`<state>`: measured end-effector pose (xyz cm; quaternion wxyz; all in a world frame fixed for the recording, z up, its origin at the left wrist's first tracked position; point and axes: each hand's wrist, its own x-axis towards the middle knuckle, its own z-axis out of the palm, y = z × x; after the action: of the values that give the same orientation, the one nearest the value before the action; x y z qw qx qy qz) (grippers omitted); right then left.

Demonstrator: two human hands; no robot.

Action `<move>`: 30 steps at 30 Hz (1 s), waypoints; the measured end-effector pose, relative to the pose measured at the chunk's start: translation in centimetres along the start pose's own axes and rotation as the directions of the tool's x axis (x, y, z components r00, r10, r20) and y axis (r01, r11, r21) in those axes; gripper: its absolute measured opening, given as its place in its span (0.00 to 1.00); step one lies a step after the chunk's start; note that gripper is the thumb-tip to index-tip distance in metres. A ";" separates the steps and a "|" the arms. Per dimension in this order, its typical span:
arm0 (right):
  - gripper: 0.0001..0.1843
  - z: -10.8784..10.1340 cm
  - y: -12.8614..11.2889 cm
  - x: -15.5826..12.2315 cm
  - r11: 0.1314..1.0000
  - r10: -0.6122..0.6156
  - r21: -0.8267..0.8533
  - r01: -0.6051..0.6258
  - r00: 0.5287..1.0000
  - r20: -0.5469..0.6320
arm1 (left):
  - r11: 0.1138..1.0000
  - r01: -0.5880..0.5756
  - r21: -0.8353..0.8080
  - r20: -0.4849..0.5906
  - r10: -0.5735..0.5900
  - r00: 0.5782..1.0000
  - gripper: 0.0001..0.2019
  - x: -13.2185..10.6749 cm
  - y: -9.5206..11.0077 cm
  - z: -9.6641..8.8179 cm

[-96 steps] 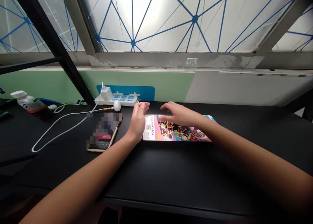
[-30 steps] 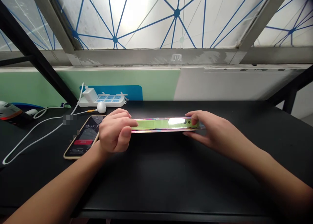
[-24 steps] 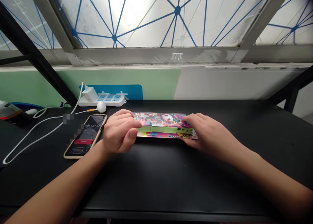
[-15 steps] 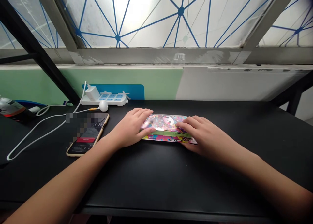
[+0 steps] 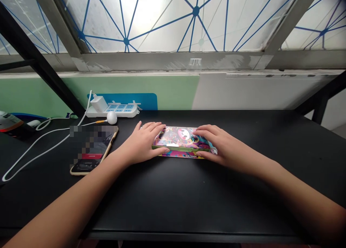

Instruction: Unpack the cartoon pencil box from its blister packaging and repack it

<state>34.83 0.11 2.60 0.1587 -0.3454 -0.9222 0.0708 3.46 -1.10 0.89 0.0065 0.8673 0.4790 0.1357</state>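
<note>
A colourful pencil box with a pink cartoon face on its glossy top lies on the black desk, between my two hands. Along its near side runs a green edge, and below that a bright strip bears the words PENCIL BOX. My left hand grips the left end, thumb along the near edge and fingers over the top; one finger sticks up. At the right end my right hand holds the box, with fingers on its top and the thumb at the near edge. Both hands partly cover the ends.
Left of the box lies a phone, its screen partly blurred out. Behind it are a white power strip with a charger, a white round object and a looping white cable. A bottle lies at far left.
My right thumb has moved up onto the box's near edge, and its right corner shows more. One left finger has lifted. The green edge looks narrower. The whole view has shifted slightly.
</note>
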 end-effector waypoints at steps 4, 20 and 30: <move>0.33 0.2 1.6 0.1 0.987 0.128 0.088 -0.131 0.991 0.039 | 0.999 -0.048 0.018 -0.024 0.048 0.999 0.35 0.1 0.0 -0.1; 0.27 0.5 0.6 1.4 0.984 0.162 -0.003 -0.177 0.909 -0.385 | 0.941 -0.109 0.321 -0.317 0.215 0.924 0.41 -0.6 3.8 0.0; 0.23 0.0 1.1 0.9 0.988 0.153 0.047 -0.146 0.934 -0.322 | 0.950 -0.117 0.291 -0.317 0.211 0.925 0.37 -0.5 3.6 0.2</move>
<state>34.90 1.51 2.58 0.3062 -0.4198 -0.8537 0.0350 6.18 -3.45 1.09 -0.2055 0.8602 0.4118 0.2195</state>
